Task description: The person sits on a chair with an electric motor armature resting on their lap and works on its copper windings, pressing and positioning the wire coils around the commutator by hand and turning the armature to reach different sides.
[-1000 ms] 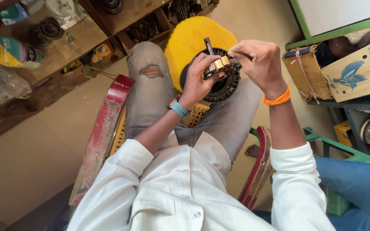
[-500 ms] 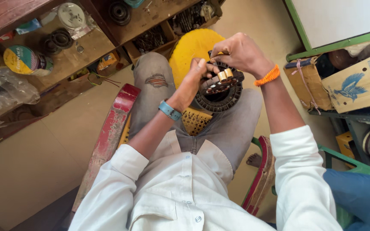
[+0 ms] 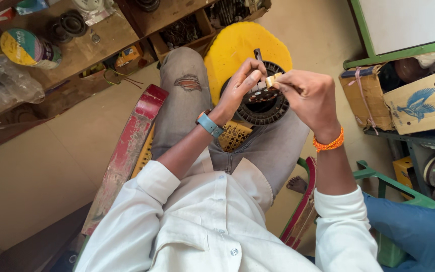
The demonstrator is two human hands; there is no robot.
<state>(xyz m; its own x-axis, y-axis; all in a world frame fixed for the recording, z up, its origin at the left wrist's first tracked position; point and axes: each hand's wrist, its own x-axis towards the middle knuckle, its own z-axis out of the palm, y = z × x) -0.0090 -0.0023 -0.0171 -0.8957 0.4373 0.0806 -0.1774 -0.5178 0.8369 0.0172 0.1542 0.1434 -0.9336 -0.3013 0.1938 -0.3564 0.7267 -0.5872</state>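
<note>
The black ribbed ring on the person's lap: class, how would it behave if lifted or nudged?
The black ribbed ring looks like stiff metal, so probably heavy for its size. Being round, it might roll off the knees. Both the left hand and the right hand work over it.

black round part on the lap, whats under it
The black round part rests on the person's grey-jeaned thighs, with a yellow stool beyond. Both hands, left hand and right hand, cover its top, so the centre is hidden.
</note>
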